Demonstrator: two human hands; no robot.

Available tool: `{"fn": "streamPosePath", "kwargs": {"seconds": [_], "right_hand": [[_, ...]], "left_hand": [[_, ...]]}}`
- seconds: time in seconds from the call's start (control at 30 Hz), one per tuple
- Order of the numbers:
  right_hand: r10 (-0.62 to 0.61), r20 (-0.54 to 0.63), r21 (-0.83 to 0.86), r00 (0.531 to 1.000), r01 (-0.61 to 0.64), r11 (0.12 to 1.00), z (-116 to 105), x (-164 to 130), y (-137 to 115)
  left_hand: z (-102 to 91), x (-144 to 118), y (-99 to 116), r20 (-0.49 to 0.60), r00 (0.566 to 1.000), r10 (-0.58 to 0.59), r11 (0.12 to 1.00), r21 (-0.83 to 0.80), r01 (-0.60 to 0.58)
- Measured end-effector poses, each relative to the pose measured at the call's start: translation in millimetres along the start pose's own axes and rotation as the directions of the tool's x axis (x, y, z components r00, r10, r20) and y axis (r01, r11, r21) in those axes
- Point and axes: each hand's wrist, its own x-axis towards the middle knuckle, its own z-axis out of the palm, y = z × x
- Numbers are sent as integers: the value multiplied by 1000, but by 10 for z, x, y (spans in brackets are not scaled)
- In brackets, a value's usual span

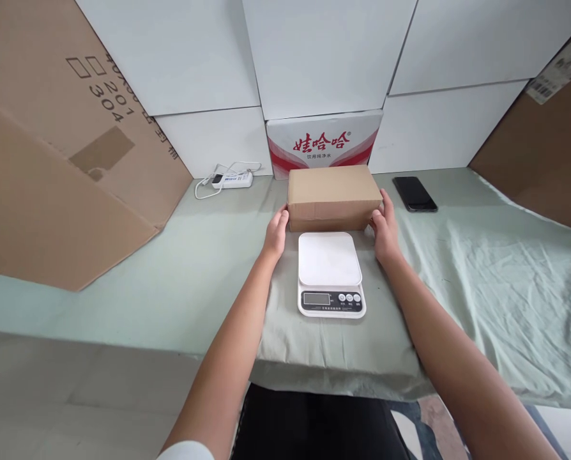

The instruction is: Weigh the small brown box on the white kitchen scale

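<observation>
A closed brown cardboard box (333, 185) stands behind a white digital kitchen scale (329, 259). My left hand (276, 231) is pressed to the box's left end, with its thumb at the near corner. At the opposite end, my right hand (385, 229) grips the box, its thumb on the front face and its fingers around the right side. Between my forearms lies the scale, with its bare platform, a blank-looking display and three round buttons facing me. Part of the fingers of both hands is hidden by the box.
Behind the box is a white and red printed carton (324, 137). A white power strip (232, 179) with a cable lies at the back left, and a black phone (414, 193) to the right. Large cardboard sheets (75, 211) flank the green cloth-covered table (209, 255).
</observation>
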Motion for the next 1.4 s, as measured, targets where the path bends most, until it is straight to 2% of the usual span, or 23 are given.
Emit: {"fn": "streamPosePath", "kwargs": {"seconds": [0.1, 0.17, 0.3, 0.4, 0.57, 0.77, 1.0, 1.1, 1.4], "right_hand": [[155, 20, 71, 988, -156, 985, 10, 2, -67], [174, 19, 85, 985, -175, 981, 27, 7, -87], [123, 20, 92, 992, -125, 988, 72, 23, -89], [65, 26, 53, 998, -66, 996, 78, 33, -130], [-65, -62, 10, 996, 66, 998, 49, -3, -375], [-125, -52, -47, 991, 122, 991, -11, -228, -643], [-123, -48, -94, 991, 118, 988, -172, -765, -670], [-114, -38, -98, 993, 110, 989, -204, -933, -642], [-127, -70, -116, 989, 119, 986, -208, -1006, -744]], "left_hand": [[26, -11, 43, 25, 999, -20, 999, -28, 21], [33, -7, 58, 26, 999, -34, 998, -53, 35], [33, -11, 76, 39, 999, -8, 999, -52, 10], [40, -52, 121, 37, 998, 58, 998, -31, -57], [84, -167, 264, 21, 980, 197, 980, -28, -196], [78, -428, 403, -27, 964, 264, 964, -18, -265], [-14, -1052, 452, -32, 978, 204, 979, -23, -205], [-53, -1236, 438, -22, 981, 193, 980, -39, -194], [-72, -1354, 434, -15, 988, 157, 986, -49, -157]]}}
